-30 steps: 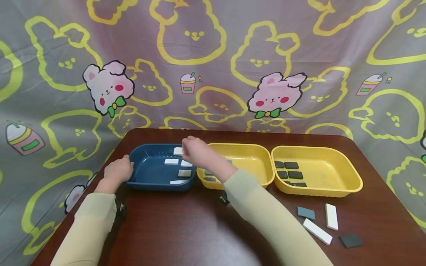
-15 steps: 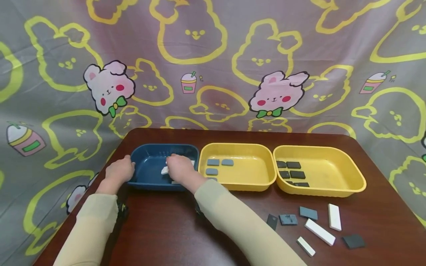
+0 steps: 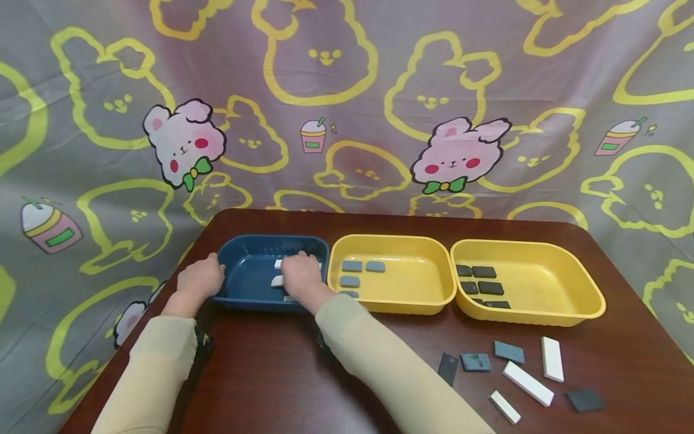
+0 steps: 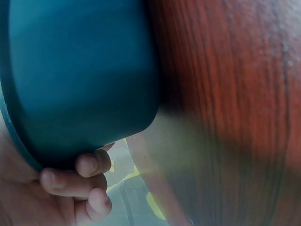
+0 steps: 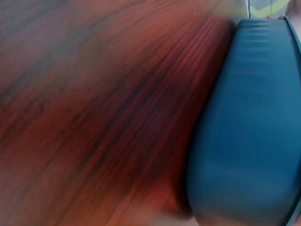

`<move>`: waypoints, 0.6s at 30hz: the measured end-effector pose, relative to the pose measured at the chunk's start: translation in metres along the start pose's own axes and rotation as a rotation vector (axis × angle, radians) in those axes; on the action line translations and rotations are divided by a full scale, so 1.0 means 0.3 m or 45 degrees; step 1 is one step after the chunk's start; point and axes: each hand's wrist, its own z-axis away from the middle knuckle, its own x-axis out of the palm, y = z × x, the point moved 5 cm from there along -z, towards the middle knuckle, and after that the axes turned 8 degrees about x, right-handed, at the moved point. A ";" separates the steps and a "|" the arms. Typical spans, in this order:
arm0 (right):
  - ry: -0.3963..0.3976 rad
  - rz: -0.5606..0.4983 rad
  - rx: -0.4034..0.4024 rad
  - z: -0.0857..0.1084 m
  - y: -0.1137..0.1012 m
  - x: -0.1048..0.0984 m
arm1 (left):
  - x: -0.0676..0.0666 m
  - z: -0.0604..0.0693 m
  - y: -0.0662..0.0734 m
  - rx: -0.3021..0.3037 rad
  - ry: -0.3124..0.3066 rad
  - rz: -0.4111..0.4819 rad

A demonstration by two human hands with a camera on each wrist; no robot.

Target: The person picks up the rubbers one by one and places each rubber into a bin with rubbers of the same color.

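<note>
In the head view my left hand (image 3: 199, 279) grips the left end of the blue bin (image 3: 255, 304); in the left wrist view that hand (image 4: 61, 188) has its fingers curled against the wall of the bin (image 4: 84, 80). My right hand (image 3: 302, 278) is down inside the right half of the same bin, fingers bent and fingertips hidden, holding a white piece (image 3: 278, 281) whose left end shows. Another white piece (image 3: 278, 263) lies just behind it, partly covered by the hand. The right wrist view shows mainly the bin's outer wall (image 5: 249, 122).
A yellow bin (image 3: 401, 306) with grey pieces (image 3: 352, 266) stands beside the blue one, then a second yellow bin (image 3: 537, 316) with black pieces (image 3: 490, 288). White (image 3: 528, 383), grey (image 3: 508, 352) and black pieces (image 3: 584, 400) lie on the table (image 3: 271, 374) at front right.
My right hand has come from the blue bin's back right corner down and forward inside it, bringing the white piece, now lower and flatter. The left hand keeps its grip. The view has shifted slightly.
</note>
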 end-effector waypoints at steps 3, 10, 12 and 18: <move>-0.017 -0.013 0.001 -0.005 0.000 0.004 | 0.003 -0.003 -0.002 -0.009 -0.003 0.002; -0.059 -0.016 -0.012 -0.018 -0.001 0.017 | 0.006 -0.007 -0.009 -0.018 -0.018 -0.015; -0.065 -0.024 -0.010 -0.021 -0.001 0.020 | 0.008 -0.008 -0.010 -0.019 -0.014 -0.018; -0.036 -0.020 -0.035 -0.020 -0.006 0.013 | 0.005 -0.006 -0.011 -0.007 -0.003 -0.023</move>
